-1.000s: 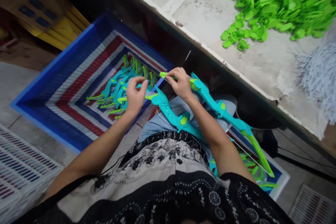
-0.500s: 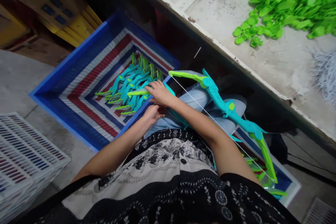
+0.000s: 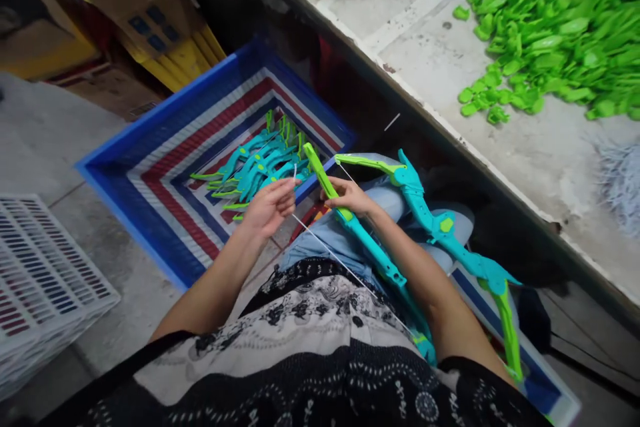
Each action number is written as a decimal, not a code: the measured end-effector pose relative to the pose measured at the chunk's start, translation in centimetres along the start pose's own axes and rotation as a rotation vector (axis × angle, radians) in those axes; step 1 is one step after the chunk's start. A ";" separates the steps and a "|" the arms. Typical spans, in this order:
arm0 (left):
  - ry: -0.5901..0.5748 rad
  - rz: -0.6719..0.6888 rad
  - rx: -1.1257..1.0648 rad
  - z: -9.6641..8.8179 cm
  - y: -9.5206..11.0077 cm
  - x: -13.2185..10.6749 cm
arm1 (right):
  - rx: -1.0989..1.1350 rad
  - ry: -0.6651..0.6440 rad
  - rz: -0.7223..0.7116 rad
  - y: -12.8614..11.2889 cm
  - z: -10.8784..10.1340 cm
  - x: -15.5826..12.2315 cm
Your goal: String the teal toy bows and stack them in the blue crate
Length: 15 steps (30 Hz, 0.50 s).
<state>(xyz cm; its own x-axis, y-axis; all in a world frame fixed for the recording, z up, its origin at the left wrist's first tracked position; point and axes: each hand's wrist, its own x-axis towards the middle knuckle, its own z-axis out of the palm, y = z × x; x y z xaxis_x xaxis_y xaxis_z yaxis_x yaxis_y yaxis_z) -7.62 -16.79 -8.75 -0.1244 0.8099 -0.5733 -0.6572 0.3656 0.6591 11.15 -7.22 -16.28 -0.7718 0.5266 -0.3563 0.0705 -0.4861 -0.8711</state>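
My right hand [image 3: 349, 195] is closed around the green limb of a toy bow [image 3: 370, 243], whose turquoise body slants down across my lap. Between the fingertips of my left hand [image 3: 274, 203] is pinched the end of a white string [image 3: 330, 248], which runs down to the bow's lower end near my waist. The string's upper end is apart from the green limb tip. Another toy bow [image 3: 440, 223], strung with white cord, lies across my knees to the right of my right forearm.
A blue striped crate [image 3: 165, 173] holds several toy bows. Green plastic parts [image 3: 560, 33] are heaped on the worktable [image 3: 425, 60], with a bundle of pale strings [image 3: 623, 180] nearby. A white crate [image 3: 50, 280] stands left; cardboard boxes [image 3: 130, 20] stand behind.
The held bow's green limb has swung from pointing left to pointing up. My hands have moved apart, and the left one now draws the string's end out to the left.
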 end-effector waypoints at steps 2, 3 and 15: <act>-0.015 0.010 0.101 0.8 1.0 0.9 | 0.016 0.006 -0.001 -0.2 0.3 -0.6; -0.017 0.022 0.148 1.2 1.4 1.3 | 0.016 0.002 0.001 -0.3 0.4 -0.7; 0.087 0.176 0.388 2.7 3.1 3.0 | 0.030 0.016 0.032 -0.9 0.4 -0.9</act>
<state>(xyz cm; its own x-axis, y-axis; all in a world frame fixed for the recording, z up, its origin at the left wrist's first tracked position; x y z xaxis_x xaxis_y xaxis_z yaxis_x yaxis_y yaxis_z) -7.98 -12.00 -7.10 -0.2829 0.8398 -0.4634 -0.2947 0.3837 0.8752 11.49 -7.52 -15.06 -0.7591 0.5217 -0.3893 0.0754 -0.5235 -0.8487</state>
